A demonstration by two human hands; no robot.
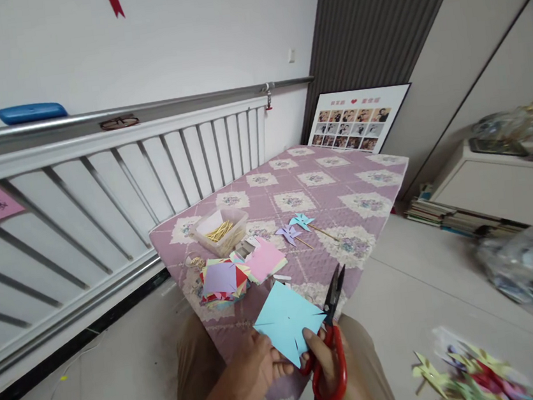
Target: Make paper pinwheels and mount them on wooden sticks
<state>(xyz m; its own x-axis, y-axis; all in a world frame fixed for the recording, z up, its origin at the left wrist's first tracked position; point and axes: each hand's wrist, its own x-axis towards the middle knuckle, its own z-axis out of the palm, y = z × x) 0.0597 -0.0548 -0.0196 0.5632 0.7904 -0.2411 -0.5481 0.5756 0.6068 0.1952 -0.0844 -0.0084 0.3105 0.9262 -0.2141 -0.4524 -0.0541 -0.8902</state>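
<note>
A light blue paper square, cut inward at its corners and marked with a small dot in the middle, is held up over my lap. My left hand pinches its left lower edge. With the thumb of my right hand pressed on the paper's lower right side, that hand also grips red-handled scissors. Their dark blades point up and away, slightly parted, beside the paper's right corner. Beyond lie a stack of coloured paper squares with a purple one on top and a pile of pink paper.
A clear plastic box of thin sticks stands on the table's floral cloth. Right of it lie a purple pinwheel and a blue pinwheel. Several finished pinwheels are heaped at lower right. A white railing runs along the left.
</note>
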